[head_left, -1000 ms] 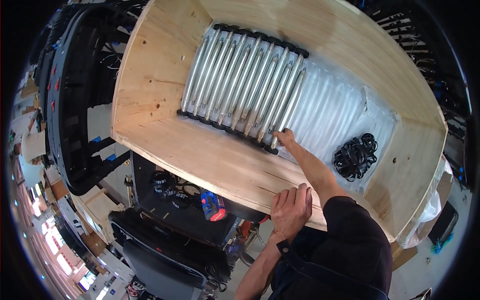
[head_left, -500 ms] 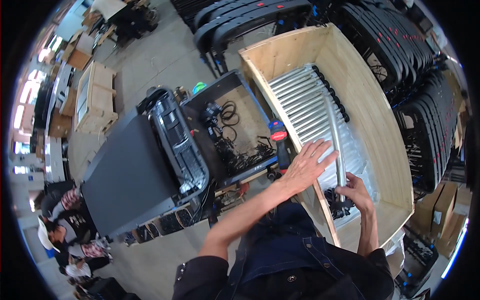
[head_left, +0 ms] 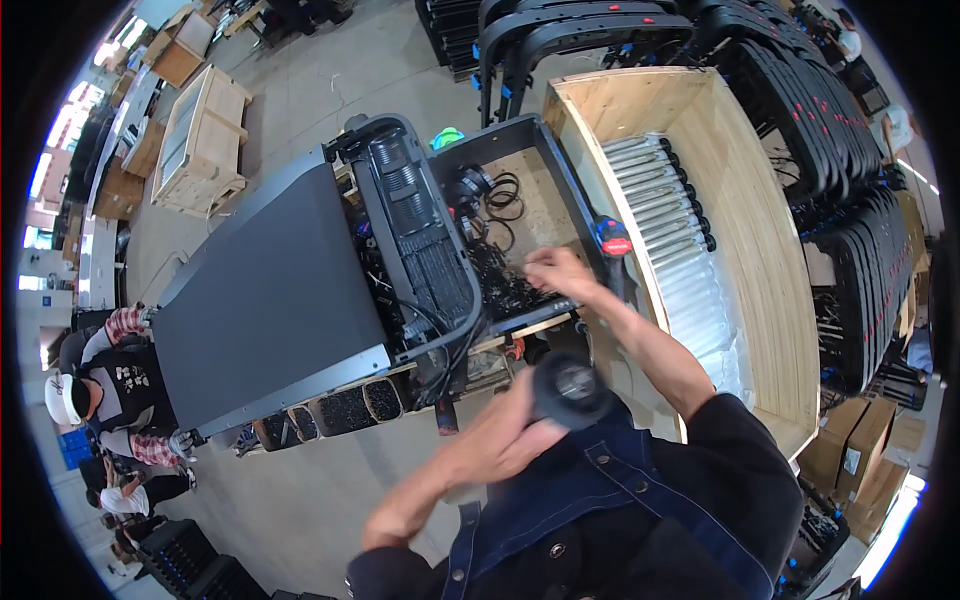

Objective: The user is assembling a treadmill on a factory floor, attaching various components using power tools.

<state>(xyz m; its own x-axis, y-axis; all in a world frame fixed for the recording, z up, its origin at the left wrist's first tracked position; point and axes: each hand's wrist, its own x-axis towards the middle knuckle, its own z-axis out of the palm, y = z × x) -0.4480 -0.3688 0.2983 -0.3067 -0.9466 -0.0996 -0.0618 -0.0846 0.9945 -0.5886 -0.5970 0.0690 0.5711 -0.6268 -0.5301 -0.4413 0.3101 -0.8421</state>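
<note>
My left hand (head_left: 497, 437) is wrapped round a black round piece (head_left: 571, 391) with a shiny centre, held up in front of my body. Motion blurs it, and whether a tube runs down behind it I cannot tell. My right hand (head_left: 562, 273) reaches into the dark tray (head_left: 560, 140), fingertips pinched together above a heap of small black fasteners (head_left: 503, 287). What they hold, if anything, is too small to make out. Black rings (head_left: 507, 197) lie farther back in that tray. A red and black power drill (head_left: 612, 240) stands between the tray and a wooden crate (head_left: 768, 260).
Silvery tubes with black ends (head_left: 655, 195) lie in the crate on plastic wrap. Left of the tray is a treadmill-like machine (head_left: 270, 300) with its inner parts exposed. Black curved frames (head_left: 800, 120) are stacked beyond the crate. Another person (head_left: 105, 385) works at the far left.
My hands have left the metal tube's place in the crate. The left came back toward my body with the black round piece; the right moved left into the tray. The view shifted leftward.
</note>
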